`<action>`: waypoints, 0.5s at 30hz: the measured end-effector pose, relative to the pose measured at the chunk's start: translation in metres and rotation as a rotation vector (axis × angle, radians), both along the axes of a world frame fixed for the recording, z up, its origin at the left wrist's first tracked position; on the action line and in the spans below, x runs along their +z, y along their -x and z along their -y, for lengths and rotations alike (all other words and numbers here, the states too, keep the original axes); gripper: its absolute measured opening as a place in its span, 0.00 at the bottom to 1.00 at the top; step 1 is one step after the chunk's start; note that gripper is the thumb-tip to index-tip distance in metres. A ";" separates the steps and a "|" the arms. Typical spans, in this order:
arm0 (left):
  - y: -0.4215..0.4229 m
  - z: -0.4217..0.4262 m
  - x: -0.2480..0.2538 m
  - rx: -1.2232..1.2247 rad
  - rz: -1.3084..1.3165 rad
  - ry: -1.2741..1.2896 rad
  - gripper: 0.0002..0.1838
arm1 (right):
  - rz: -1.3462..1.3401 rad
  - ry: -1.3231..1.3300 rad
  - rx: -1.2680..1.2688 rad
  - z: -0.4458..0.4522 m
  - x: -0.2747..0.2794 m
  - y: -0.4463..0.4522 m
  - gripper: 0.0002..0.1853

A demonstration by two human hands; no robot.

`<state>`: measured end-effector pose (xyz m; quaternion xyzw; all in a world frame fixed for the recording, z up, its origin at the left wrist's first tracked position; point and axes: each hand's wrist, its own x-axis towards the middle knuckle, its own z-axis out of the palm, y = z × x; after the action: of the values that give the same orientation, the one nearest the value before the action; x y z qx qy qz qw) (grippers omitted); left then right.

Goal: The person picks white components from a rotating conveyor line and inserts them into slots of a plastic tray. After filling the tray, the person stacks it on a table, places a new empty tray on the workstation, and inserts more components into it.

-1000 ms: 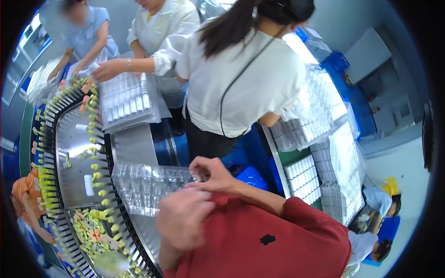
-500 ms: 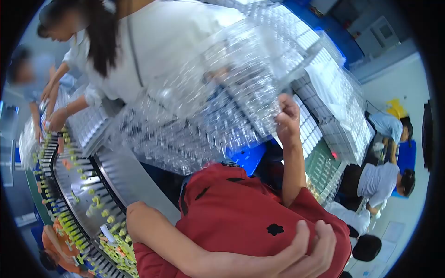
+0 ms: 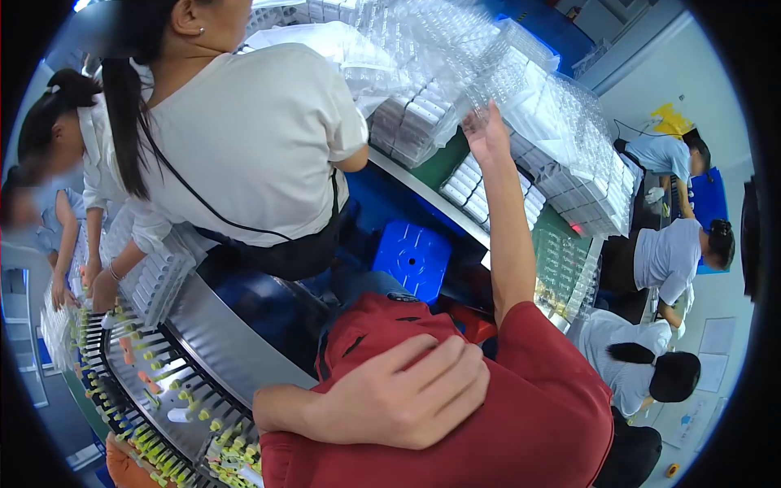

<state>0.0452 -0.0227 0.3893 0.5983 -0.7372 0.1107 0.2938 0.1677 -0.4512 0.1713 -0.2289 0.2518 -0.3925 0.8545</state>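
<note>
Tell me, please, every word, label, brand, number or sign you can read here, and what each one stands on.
No text can be read with certainty.
Dark patch by the hem of the red shirt: pale marks, too small to read.
Papers on the wall at right: too small and blurred to read.

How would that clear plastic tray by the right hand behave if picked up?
The clear plastic tray would probably feel light, looking thin and see-through. Its bumpy moulding likely adds some stiffness, and its glossy surface could be slippery.
</note>
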 end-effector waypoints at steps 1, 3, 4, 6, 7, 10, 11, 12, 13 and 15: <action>-0.004 -0.003 -0.004 0.024 -0.059 -0.019 0.10 | -0.081 -0.006 -0.015 0.000 0.000 -0.005 0.26; -0.014 -0.008 -0.017 0.073 -0.174 -0.055 0.09 | -0.159 0.017 -0.032 -0.003 0.009 0.001 0.27; -0.022 -0.014 -0.026 0.116 -0.268 -0.079 0.09 | -0.163 0.044 -0.033 -0.015 0.020 0.016 0.27; -0.036 -0.028 -0.055 0.197 -0.455 -0.137 0.09 | -0.173 0.134 -0.054 -0.017 -0.001 0.041 0.28; -0.041 -0.037 -0.073 0.300 -0.571 -0.140 0.09 | -0.185 0.196 -0.077 -0.008 -0.050 0.054 0.29; -0.040 -0.056 -0.111 0.502 -0.890 -0.171 0.10 | -0.448 0.047 0.045 -0.030 -0.172 0.090 0.29; -0.032 -0.055 -0.116 0.504 -0.979 -0.197 0.10 | -0.515 -0.087 0.109 -0.045 -0.206 0.107 0.29; -0.030 -0.056 -0.121 0.511 -1.074 -0.222 0.10 | -0.483 -0.260 0.159 -0.064 -0.225 0.121 0.30; -0.029 -0.058 -0.127 0.506 -1.089 -0.244 0.10 | -0.557 -0.322 0.177 -0.080 -0.225 0.130 0.33; -0.030 -0.058 -0.136 0.495 -1.105 -0.290 0.10 | -0.641 -0.370 0.223 -0.097 -0.222 0.141 0.40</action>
<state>0.0756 0.0354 0.2532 0.7541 -0.3233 -0.2517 0.5133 0.0263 -0.3539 -0.0506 -0.2079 0.5464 -0.1538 0.7966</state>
